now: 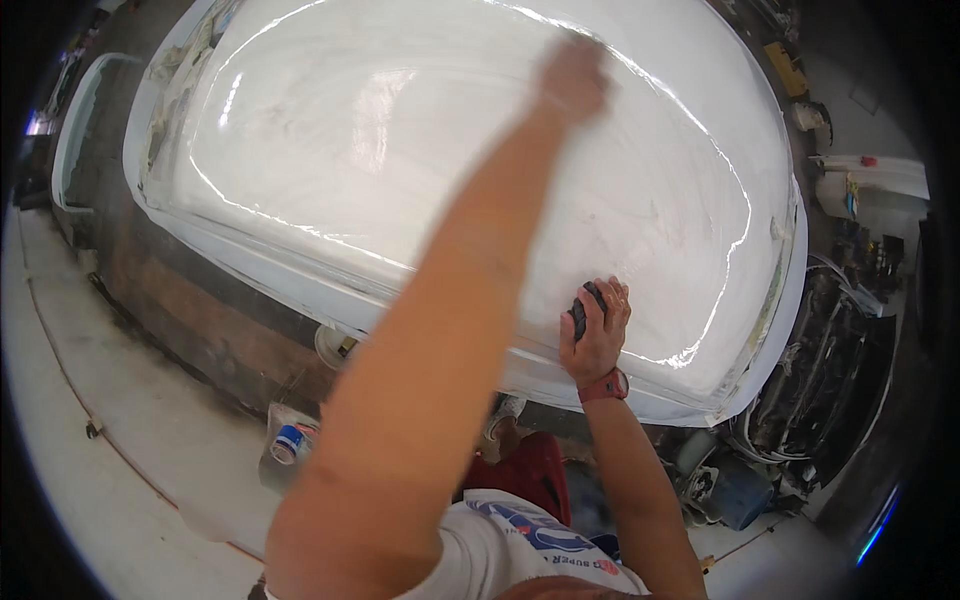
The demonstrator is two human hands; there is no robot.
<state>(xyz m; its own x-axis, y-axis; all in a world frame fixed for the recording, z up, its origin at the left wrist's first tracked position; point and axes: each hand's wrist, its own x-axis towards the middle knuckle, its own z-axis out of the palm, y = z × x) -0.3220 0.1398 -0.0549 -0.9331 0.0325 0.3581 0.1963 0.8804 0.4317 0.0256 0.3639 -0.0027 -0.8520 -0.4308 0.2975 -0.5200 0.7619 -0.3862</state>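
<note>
A large, glossy white vehicle body panel [450, 190], with streaks and light reflections across it, fills the middle of the view. My left hand [577, 80] is stretched far across it, over the far part. Motion smears its fingers, so anything under them cannot be made out. My right hand [600, 325], with a red watch [605, 386] at the wrist, rests at the panel's near edge on the right. Its fingers and thumb are closed round a small black lump, perhaps a pad or cloth [588, 310], partly hidden by the fingers.
On the left stands a pale curved frame [75, 130]. A container with a blue lid [288, 442] is low at left, by my left arm. Dark car parts [825, 390] and a bluish jug [740, 495] crowd the right. A hose or cord [130, 462] crosses the floor.
</note>
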